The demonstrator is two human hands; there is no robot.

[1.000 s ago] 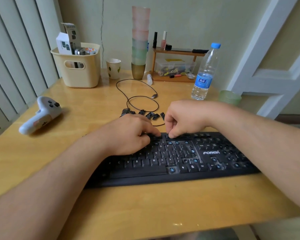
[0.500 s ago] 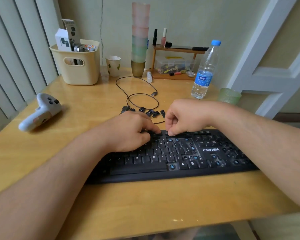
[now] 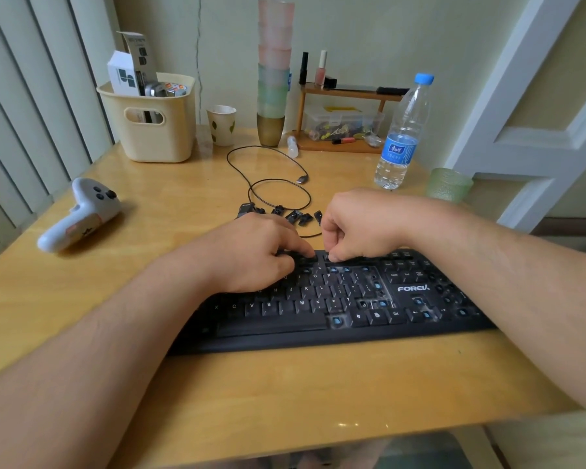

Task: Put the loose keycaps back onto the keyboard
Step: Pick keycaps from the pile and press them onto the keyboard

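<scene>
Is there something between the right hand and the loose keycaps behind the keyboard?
Nothing visible. The loose keycaps lie on bare table just behind the keyboard, close beside the right hand. Only a thin black cable curls next to them.

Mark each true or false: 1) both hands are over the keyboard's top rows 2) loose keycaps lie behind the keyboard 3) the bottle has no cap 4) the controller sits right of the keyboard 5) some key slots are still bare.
1. True: left hand and right hand work at the keyboard top rows.
2. True: keycaps lie on the desk behind it.
3. False: the bottle has a blue cap.
4. False: the controller lies to its left.
5. True: bare blue slots show.
</scene>
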